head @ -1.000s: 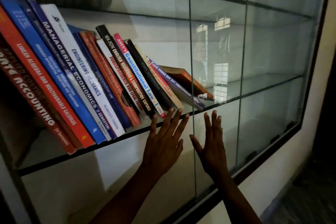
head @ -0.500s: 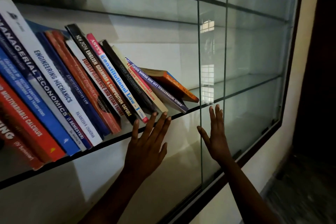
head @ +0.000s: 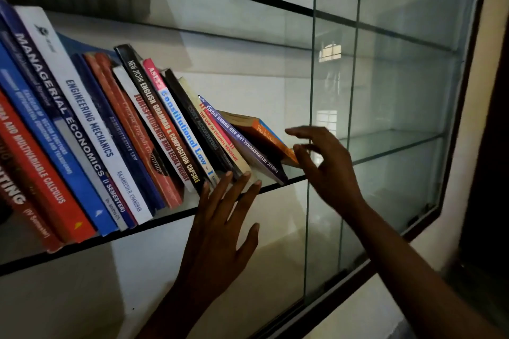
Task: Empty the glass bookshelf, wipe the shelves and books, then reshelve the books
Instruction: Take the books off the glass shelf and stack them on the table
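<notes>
Your right hand [head: 327, 170] is open in a loose claw. Its fingers [head: 296, 131] are curved and apart, the forefinger stretched out above the nearest book and the thumb below, close to that book's lower corner. Nothing is pinched yet, and it is not possible to tell whether the thumb touches the corner.

Just left of those fingers lies the orange book [head: 264, 132], the last one at the right end of the row. It has slumped lower than the others. Its long axis runs from upper left down to lower right, so its low end points straight into the gap between your forefinger and thumb. That is the relation to mind: the book lies to the left, end-on, and your right hand is much the nearer of the two.

Your left hand [head: 220, 234] is lower and further left. Its fingers [head: 243, 181] are straight and spread, with the tips touching the feet of books a little left of the orange one, at the front edge of the glass shelf [head: 170, 217]. It looks placed to prop them.

Further out, the row of books [head: 91, 132] leans the same way, tops to the left, each against the next. A purple-spined book [head: 248, 146] lies against the orange one on its left and may slide once that one is lifted. To the right stands the glass door panel [head: 399, 91], its vertical edge passing close by your right hand.
</notes>
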Available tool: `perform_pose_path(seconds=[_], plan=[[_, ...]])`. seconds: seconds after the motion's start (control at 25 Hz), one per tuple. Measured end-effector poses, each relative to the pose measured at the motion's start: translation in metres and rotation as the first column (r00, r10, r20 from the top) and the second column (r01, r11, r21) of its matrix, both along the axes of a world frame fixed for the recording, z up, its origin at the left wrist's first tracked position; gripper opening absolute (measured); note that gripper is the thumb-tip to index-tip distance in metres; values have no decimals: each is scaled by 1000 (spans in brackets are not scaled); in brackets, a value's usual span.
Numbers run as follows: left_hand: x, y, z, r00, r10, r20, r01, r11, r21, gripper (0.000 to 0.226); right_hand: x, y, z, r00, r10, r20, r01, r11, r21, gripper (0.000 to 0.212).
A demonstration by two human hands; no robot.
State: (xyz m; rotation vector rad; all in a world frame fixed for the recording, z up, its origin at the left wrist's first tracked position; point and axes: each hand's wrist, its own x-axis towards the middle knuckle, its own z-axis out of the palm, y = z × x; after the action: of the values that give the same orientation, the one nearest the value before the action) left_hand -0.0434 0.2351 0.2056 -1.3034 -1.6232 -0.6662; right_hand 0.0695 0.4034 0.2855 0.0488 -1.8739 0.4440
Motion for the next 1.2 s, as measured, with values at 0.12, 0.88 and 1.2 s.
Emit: perform_pose_path(seconds=[0.12, 0.88, 1.2], plan=[[5, 8, 19, 1000, 11, 6, -11, 997, 76, 55, -27, 21, 37, 982, 32, 187, -51, 994, 99, 37], [-12, 49, 101, 923, 348, -167, -350, 937, 17, 46, -68, 38, 62, 818, 148, 556, -167, 986, -18, 54], [-26, 33, 120, 918, 224, -329, -239, 971, -4, 27, -72, 34, 71, 873, -130, 470, 35, 978, 206, 27]])
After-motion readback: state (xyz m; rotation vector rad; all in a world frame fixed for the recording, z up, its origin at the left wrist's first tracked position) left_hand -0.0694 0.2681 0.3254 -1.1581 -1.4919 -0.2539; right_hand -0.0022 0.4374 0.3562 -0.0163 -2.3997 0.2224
